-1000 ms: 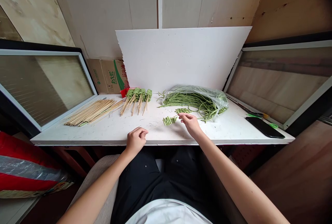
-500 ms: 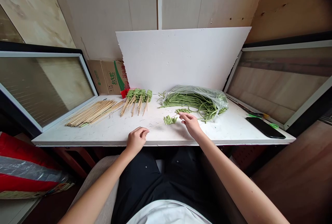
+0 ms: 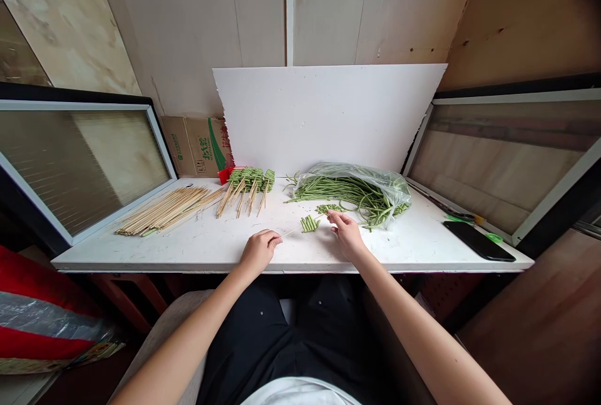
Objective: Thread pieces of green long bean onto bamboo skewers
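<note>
Left hand [image 3: 260, 250] pinches 1 skewer [image 3: 290, 233] of bean pieces [image 3: 309, 224], right hand [image 3: 346, 234] beside cut-bean pile [image 3: 325, 208], its grip unclear, bagged long beans [image 3: 345, 189] behind, white bench [image 3: 188, 251]

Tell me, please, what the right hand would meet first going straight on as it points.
Probably the small pile of cut beans just beyond the right hand, though it might pass above, since depth is unclear.

The board [image 3: 328, 114], white, stands upright at the rear of the table [image 3: 188, 257]. The box [image 3: 195, 145], brown with green and red print, adjoins its left edge. A framed left pane [image 3: 117, 161] and right pane [image 3: 507, 148] flank the table. The phone [image 3: 479, 241], black, lies flat near the right end.
</note>
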A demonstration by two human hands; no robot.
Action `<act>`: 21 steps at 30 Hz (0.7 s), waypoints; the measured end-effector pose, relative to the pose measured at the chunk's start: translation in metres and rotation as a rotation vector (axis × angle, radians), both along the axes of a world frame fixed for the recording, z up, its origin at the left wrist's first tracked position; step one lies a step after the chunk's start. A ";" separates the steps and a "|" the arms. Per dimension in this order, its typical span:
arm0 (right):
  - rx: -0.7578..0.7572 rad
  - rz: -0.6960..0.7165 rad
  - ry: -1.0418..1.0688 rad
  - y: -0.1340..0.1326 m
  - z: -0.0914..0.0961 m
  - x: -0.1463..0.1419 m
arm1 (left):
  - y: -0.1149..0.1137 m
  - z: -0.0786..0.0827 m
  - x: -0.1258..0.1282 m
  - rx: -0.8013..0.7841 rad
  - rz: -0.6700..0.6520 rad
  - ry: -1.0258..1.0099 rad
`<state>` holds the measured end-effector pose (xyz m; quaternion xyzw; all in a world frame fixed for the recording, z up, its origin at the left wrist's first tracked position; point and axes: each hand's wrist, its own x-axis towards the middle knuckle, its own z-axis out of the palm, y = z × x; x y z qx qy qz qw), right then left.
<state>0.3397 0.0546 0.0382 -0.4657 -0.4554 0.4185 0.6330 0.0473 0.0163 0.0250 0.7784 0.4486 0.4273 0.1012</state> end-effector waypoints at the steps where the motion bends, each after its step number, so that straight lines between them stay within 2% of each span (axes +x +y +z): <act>1: 0.004 -0.001 0.000 0.000 0.000 0.000 | 0.001 -0.001 0.002 -0.001 0.003 -0.022; 9: 0.000 0.007 0.057 -0.001 -0.001 -0.007 | 0.004 -0.014 0.006 -0.085 0.056 -0.159; 21: 0.004 -0.019 0.081 -0.005 -0.005 -0.021 | 0.004 -0.014 0.006 -0.075 0.079 -0.174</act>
